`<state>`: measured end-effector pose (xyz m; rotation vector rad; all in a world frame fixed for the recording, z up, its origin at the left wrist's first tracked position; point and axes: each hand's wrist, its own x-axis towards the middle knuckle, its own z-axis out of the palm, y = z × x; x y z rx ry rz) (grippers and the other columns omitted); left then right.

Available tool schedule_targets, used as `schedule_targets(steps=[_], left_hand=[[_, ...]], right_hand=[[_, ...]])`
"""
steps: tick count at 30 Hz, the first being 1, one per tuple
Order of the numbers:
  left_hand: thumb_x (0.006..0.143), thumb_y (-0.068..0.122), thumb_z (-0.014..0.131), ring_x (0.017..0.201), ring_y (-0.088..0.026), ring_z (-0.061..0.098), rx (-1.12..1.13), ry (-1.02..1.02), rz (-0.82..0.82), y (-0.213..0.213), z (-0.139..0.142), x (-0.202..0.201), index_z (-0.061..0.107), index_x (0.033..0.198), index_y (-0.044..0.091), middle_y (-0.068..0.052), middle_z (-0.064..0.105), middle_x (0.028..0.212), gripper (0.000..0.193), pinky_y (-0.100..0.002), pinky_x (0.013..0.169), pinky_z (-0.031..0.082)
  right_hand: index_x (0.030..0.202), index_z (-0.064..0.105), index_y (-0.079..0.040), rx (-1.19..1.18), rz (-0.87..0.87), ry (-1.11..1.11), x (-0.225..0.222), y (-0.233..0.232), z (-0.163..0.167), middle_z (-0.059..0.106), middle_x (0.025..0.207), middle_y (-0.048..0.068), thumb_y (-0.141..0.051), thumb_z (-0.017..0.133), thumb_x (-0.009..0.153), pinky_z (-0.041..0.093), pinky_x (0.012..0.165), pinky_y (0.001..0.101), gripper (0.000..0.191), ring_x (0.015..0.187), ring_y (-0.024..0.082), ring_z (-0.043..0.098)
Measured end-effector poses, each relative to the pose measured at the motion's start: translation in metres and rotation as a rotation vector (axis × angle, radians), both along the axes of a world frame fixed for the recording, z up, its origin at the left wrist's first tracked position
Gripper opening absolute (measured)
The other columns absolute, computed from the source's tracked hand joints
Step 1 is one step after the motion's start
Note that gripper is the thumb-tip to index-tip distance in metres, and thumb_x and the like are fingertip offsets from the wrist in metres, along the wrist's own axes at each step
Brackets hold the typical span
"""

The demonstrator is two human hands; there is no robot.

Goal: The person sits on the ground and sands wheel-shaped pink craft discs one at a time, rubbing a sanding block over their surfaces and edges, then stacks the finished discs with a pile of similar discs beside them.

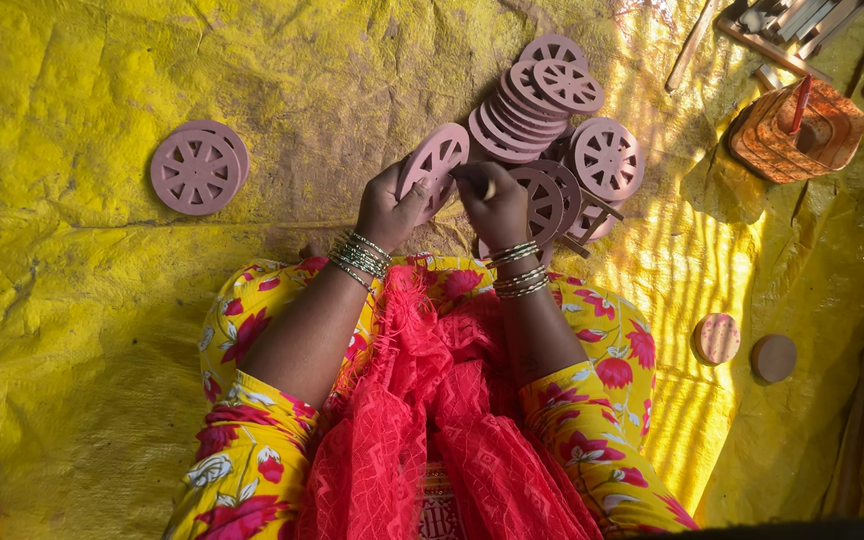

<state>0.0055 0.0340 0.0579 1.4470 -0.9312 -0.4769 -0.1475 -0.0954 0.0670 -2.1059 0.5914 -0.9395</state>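
Yellow sheet (102,330): covers the floor. Wheel pile (537,95): pink spoked discs stacked toward the far edge, within reach. Left hand (389,212): closed on 1 wheel (435,160), tilted up for work. Right hand (495,205): pinching a thin stick (480,183) against it.

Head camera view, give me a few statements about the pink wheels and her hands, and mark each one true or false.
1. The left hand holds a pink spoked wheel tilted on edge. True.
2. The right hand rests flat on the yellow sheet. False: it is raised at the held wheel, pinching a thin stick.
3. A pile of pink wheels lies just beyond the hands. True.
4. The small stack of wheels off to the left is blue. False: it is pink.
5. The two small round discs at the right touch the pile. False: they lie well apart from it.
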Motion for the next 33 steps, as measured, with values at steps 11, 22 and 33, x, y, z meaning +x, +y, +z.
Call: schedule_targets(steps=[11,22,33], left_hand=[[0.104,0.02,0.068,0.089,-0.013,0.066,0.038,0.314,0.213,-0.009,-0.028,0.005,0.068,0.118,0.001,-0.008,0.072,0.101,0.024,-0.031,0.08,0.056],[0.097,0.012,0.067,0.091,-0.012,0.069,0.014,0.539,0.212,-0.013,-0.038,0.007,0.068,0.114,0.001,-0.006,0.074,0.104,0.02,-0.03,0.08,0.059],[0.096,0.01,0.066,0.088,-0.012,0.07,0.005,0.612,0.213,-0.014,-0.045,0.012,0.068,0.115,-0.001,-0.007,0.074,0.103,0.022,-0.03,0.077,0.06]], right_hand=[[0.1,0.072,-0.011,-0.365,-0.085,0.169,0.009,0.015,0.011,0.073,0.092,0.007,-0.016,0.078,0.086,0.05,0.081,0.0445,0.015,0.084,0.028,0.069],[0.1,0.074,-0.018,-0.49,-0.065,0.258,0.006,0.017,0.005,0.074,0.097,0.002,-0.011,0.077,0.074,0.043,0.095,0.0437,0.028,0.094,0.025,0.07],[0.096,0.077,-0.019,-0.383,0.019,0.31,0.004,0.009,0.013,0.071,0.092,0.002,-0.014,0.082,0.076,0.042,0.094,0.0436,0.021,0.09,0.024,0.068]])
